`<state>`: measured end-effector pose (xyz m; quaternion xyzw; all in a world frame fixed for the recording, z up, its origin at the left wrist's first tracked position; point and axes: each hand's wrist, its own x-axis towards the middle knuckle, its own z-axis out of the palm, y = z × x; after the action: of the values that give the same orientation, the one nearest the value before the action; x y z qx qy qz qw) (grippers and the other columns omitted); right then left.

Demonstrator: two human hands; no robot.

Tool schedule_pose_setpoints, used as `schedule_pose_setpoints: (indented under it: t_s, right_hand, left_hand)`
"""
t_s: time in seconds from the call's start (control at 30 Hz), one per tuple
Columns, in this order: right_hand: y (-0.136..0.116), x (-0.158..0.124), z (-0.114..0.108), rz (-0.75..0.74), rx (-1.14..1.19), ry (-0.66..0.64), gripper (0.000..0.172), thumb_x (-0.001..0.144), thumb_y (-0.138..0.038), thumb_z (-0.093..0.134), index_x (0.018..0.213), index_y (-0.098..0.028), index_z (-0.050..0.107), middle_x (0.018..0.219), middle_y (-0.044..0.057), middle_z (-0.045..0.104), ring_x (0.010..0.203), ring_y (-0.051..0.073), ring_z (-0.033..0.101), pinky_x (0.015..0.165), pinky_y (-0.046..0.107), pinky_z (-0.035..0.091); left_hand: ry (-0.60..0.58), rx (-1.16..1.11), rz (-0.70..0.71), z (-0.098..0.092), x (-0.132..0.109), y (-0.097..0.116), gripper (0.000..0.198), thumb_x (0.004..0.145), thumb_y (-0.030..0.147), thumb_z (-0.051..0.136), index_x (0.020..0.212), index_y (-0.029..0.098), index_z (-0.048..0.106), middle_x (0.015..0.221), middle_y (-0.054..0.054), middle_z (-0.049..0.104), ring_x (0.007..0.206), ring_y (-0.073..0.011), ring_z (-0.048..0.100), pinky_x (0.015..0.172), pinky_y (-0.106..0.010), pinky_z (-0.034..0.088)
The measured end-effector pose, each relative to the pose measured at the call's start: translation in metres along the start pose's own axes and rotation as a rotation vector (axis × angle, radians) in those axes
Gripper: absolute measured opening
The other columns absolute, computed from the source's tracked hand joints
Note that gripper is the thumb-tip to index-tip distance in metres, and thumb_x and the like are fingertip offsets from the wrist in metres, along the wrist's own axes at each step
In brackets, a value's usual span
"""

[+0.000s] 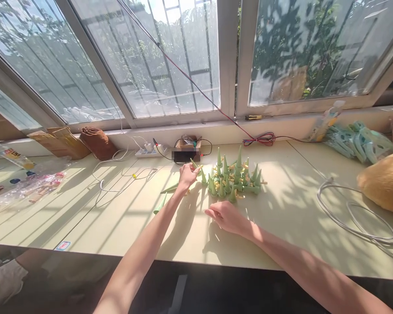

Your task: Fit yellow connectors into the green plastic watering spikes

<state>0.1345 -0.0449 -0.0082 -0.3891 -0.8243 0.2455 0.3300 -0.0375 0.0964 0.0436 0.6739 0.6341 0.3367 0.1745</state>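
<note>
My left hand is pinched around a slim green cone, whose tip sticks up past the fingers. Beside its fingertips another green cone stands upright. Two more lie left of that wrist: a green cone with a wide base, and a long green piece partly behind the arm. My right hand rests low over the table with its fingers curled in; whatever they hold, if anything, is hidden. Just beyond it stands a cluster of green cones with small yellowish parts among them.
A power strip and a small open box stand along the window sill. White cable lies left, a grey cable coil right, near a yellow-brown rounded object. Plastic bags sit far left. The table's front edge is near.
</note>
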Motion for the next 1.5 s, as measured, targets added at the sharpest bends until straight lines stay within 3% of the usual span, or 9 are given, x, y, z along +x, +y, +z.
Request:
schedule_pose_setpoints:
  t_s: [0.33, 0.5, 0.73, 0.87, 1.0, 1.1, 1.23, 1.3, 1.5]
  right_hand:
    - [-0.001, -0.002, -0.001, -0.029, -0.005, -0.011, 0.047, 0.103, -0.030, 0.044, 0.060, -0.020, 0.027, 0.055, -0.006, 0.031, 0.051, 0.009, 0.028, 0.054, 0.027, 0.020]
    - [-0.004, -0.001, -0.003, -0.019, 0.004, -0.021, 0.046, 0.102, -0.028, 0.043, 0.060, -0.020, 0.027, 0.054, -0.006, 0.031, 0.050, 0.010, 0.028, 0.054, 0.027, 0.020]
    - [-0.002, -0.002, -0.003, -0.002, 0.022, -0.026, 0.046, 0.103, -0.030, 0.041, 0.061, -0.021, 0.025, 0.055, -0.006, 0.031, 0.052, 0.010, 0.028, 0.055, 0.028, 0.020]
    - [-0.001, -0.003, -0.002, 0.013, 0.030, -0.029, 0.045, 0.103, -0.030, 0.040, 0.062, -0.021, 0.025, 0.055, -0.006, 0.032, 0.052, 0.011, 0.028, 0.055, 0.028, 0.020]
    - [0.000, -0.003, -0.002, 0.011, 0.021, -0.026, 0.044, 0.102, -0.028, 0.040, 0.062, -0.021, 0.025, 0.055, -0.005, 0.031, 0.052, 0.011, 0.029, 0.055, 0.028, 0.021]
    - [0.001, -0.004, -0.001, 0.003, -0.022, -0.017, 0.044, 0.103, -0.030, 0.039, 0.061, -0.021, 0.029, 0.056, -0.005, 0.034, 0.052, 0.012, 0.032, 0.055, 0.028, 0.024]
    - [0.002, -0.006, -0.001, -0.017, -0.101, 0.067, 0.039, 0.105, -0.033, 0.038, 0.069, -0.019, 0.047, 0.064, 0.000, 0.051, 0.058, 0.013, 0.046, 0.058, 0.026, 0.031]
    - [-0.001, -0.004, -0.002, -0.051, -0.141, 0.110, 0.037, 0.106, -0.034, 0.036, 0.079, -0.018, 0.055, 0.071, 0.002, 0.058, 0.060, 0.014, 0.051, 0.058, 0.026, 0.032]
    - [-0.032, 0.031, -0.010, -0.119, -0.336, 0.073, 0.030, 0.106, -0.029, 0.037, 0.095, -0.015, 0.061, 0.081, 0.005, 0.063, 0.061, 0.012, 0.052, 0.055, 0.024, 0.031]
  left_hand:
    - [-0.070, 0.076, 0.069, 0.017, 0.002, -0.010, 0.009, 0.082, 0.013, 0.064, 0.077, 0.012, 0.071, 0.086, -0.010, 0.075, 0.081, -0.0206, 0.070, 0.068, -0.027, 0.053]
    - [-0.095, 0.065, 0.057, 0.014, -0.001, -0.011, 0.006, 0.079, 0.013, 0.066, 0.082, 0.012, 0.071, 0.087, -0.010, 0.075, 0.079, -0.0201, 0.070, 0.065, -0.025, 0.053]
    - [-0.192, 0.013, 0.064, 0.005, -0.005, -0.016, 0.032, 0.071, 0.013, 0.071, 0.103, 0.014, 0.069, 0.088, -0.006, 0.077, 0.070, -0.0179, 0.070, 0.057, -0.023, 0.052]
    - [-0.147, 0.017, 0.060, -0.010, -0.010, -0.014, 0.031, 0.074, 0.017, 0.070, 0.104, 0.015, 0.068, 0.087, -0.006, 0.076, 0.065, -0.0166, 0.068, 0.063, -0.026, 0.054]
    - [-0.042, 0.005, 0.084, -0.031, -0.033, -0.008, 0.022, 0.083, 0.022, 0.063, 0.104, 0.016, 0.067, 0.091, -0.006, 0.075, 0.062, -0.0142, 0.065, 0.067, -0.027, 0.054]
    - [-0.028, -0.057, 0.169, -0.039, -0.065, -0.006, 0.019, 0.088, 0.029, 0.060, 0.100, 0.017, 0.068, 0.088, -0.005, 0.074, 0.061, -0.0135, 0.064, 0.060, -0.024, 0.051]
    - [-0.141, -0.115, 0.318, -0.033, -0.109, -0.016, 0.021, 0.094, 0.033, 0.053, 0.094, 0.019, 0.069, 0.081, -0.003, 0.071, 0.064, -0.0138, 0.063, 0.057, -0.023, 0.047]
    - [-0.144, -0.056, 0.391, -0.027, -0.123, -0.025, 0.021, 0.095, 0.030, 0.051, 0.091, 0.018, 0.068, 0.074, -0.003, 0.069, 0.055, -0.0121, 0.056, 0.057, -0.024, 0.046]
    - [-0.176, 0.037, 0.625, -0.018, -0.138, -0.040, 0.022, 0.093, 0.019, 0.047, 0.085, 0.016, 0.067, 0.073, -0.003, 0.068, 0.052, -0.0110, 0.053, 0.053, -0.023, 0.044]
